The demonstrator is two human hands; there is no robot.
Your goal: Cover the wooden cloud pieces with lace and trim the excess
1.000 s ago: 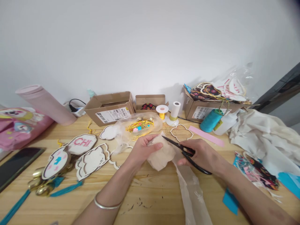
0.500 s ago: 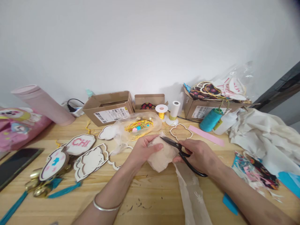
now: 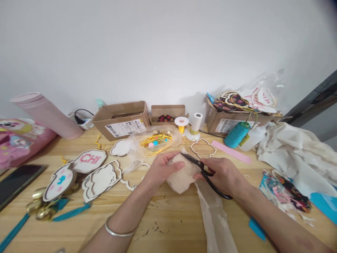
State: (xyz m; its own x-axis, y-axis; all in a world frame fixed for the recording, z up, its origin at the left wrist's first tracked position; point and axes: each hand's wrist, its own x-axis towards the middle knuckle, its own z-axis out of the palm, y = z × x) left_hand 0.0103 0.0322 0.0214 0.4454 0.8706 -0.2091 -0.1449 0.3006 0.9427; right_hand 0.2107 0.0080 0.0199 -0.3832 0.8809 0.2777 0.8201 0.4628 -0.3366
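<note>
My left hand [image 3: 166, 168] pinches the upper left edge of a cream fabric-covered piece [image 3: 181, 180], thumb lying on its face. In my right hand [image 3: 219, 174] is a pair of black scissors [image 3: 194, 160], fingers around the handles. Their blades lie along the piece's upper edge, pointing up and left, and look nearly closed. A strip of sheer cream fabric [image 3: 214, 214] with pale embroidery hangs from near the right fingers down toward the table's front. Behind the hands is a cloud-shaped frame outline [image 3: 216, 151].
Cut wooden shapes [image 3: 101, 181], brass bells [image 3: 43, 212] with teal tassels and a phone [image 3: 19, 182] lie left. Cardboard boxes [image 3: 123, 128] line the wall. A teal thread spool [image 3: 237, 135], white cloth [image 3: 297, 154] and fabric scraps [image 3: 285, 193] are on the right.
Very little differs. Both hands keep their hold on the fabric-covered piece and the scissors, and the view has shifted slightly.
</note>
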